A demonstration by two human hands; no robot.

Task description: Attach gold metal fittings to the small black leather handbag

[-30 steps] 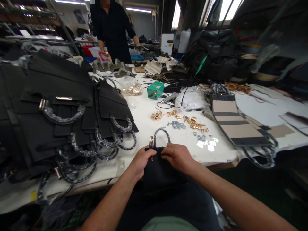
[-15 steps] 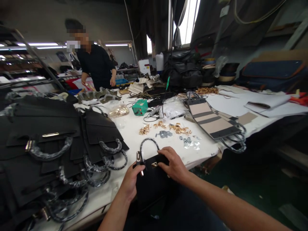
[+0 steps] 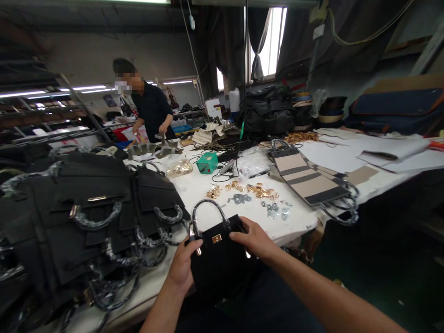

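White worktable before you, black bag in both hands at its near edge.
Your left hand pinches the bag by its upper left side, thumb in front; your right hand grips the upper right. Best to hold both sides level and press lightly, thumbs off the gold clasp (polished metal probably smudges easily), leaving the handle free. Beyond lie silver plates, then gold fittings, then a green box.
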